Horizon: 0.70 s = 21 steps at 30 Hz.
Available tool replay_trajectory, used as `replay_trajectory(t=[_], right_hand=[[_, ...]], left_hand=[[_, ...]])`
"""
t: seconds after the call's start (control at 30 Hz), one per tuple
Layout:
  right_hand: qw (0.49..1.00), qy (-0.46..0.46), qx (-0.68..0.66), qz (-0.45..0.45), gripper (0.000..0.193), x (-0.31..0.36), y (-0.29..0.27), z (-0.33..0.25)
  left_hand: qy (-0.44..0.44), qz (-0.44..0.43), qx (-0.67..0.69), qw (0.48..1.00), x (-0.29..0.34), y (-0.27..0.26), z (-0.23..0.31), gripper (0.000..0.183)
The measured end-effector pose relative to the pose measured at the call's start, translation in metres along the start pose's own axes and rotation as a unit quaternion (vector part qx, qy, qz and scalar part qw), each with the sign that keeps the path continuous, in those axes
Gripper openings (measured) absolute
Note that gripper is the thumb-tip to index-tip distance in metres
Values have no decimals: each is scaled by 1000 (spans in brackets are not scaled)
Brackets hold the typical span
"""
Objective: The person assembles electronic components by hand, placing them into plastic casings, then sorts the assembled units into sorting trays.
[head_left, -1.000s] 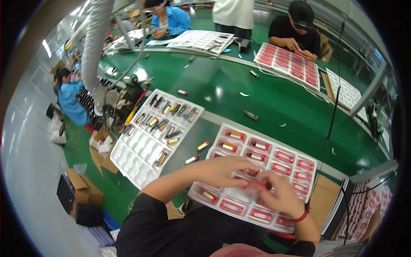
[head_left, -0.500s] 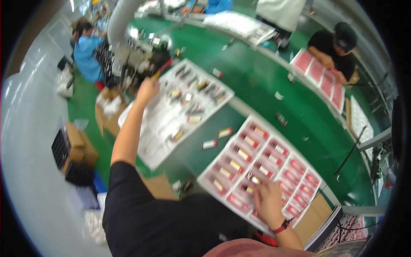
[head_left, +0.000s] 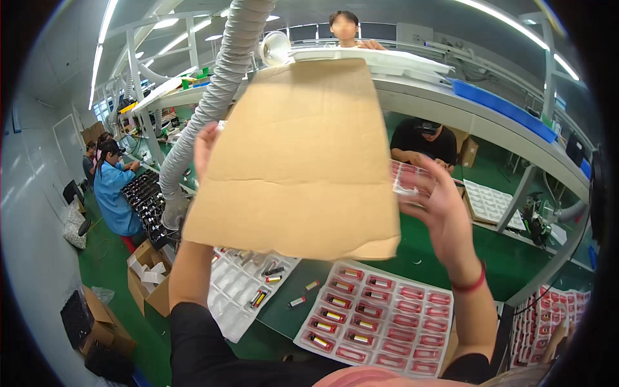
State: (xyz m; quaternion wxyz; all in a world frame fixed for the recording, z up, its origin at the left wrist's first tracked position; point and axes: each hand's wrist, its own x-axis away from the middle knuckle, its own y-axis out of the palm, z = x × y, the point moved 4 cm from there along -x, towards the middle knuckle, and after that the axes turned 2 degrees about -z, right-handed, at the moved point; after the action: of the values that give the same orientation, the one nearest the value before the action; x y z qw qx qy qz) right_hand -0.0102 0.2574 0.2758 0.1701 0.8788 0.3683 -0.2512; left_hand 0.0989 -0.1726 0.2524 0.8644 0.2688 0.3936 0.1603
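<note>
A plain brown cardboard sheet [head_left: 303,168] is raised in front of me, its top edge by the shelf. My left hand [head_left: 205,149] is closed on its left edge; part of that hand and forearm is hidden behind the sheet. My right hand [head_left: 442,216] is up beside the right edge, fingers spread, with nothing gripped; whether a fingertip touches the sheet I cannot tell. Below lies a white tray [head_left: 394,290] with red-lined pockets, some holding small black, yellow and red cylindrical pieces. Left of it, a second white tray [head_left: 225,309], partly covered by the sheet, holds loose similar pieces.
A grey ribbed duct [head_left: 216,97] hangs at the left. A shelf [head_left: 490,106] with a blue tray [head_left: 503,109] crosses ahead. Two loose pieces lie between the trays. Co-workers sit at left and across the bench; another person stands behind the shelf.
My view has tilted up. Both hands have risen from the trays, and the cardboard sheet is now held up in front of me. The red-handled tool near my left hand no longer shows.
</note>
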Motion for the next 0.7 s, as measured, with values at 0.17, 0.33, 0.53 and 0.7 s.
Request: replay_trajectory(t=[0.17, 0.33, 0.53, 0.7], right_hand=[[972, 125, -174, -92, 102, -74, 56, -22], [961, 134, -182, -160, 70, -98, 101, -3], [959, 130, -224, -116, 46, -33, 110, 36], [936, 149, -305, -95, 48, -45, 98, 48]], left_hand=[[-10, -32, -73, 997, 65, -46, 87, 50], [-44, -105, -48, 992, 63, 5, 83, 50], [-61, -160, -77, 982, 51, 8, 100, 51], [-66, -177, -184, 965, 63, -28, 98, 55]])
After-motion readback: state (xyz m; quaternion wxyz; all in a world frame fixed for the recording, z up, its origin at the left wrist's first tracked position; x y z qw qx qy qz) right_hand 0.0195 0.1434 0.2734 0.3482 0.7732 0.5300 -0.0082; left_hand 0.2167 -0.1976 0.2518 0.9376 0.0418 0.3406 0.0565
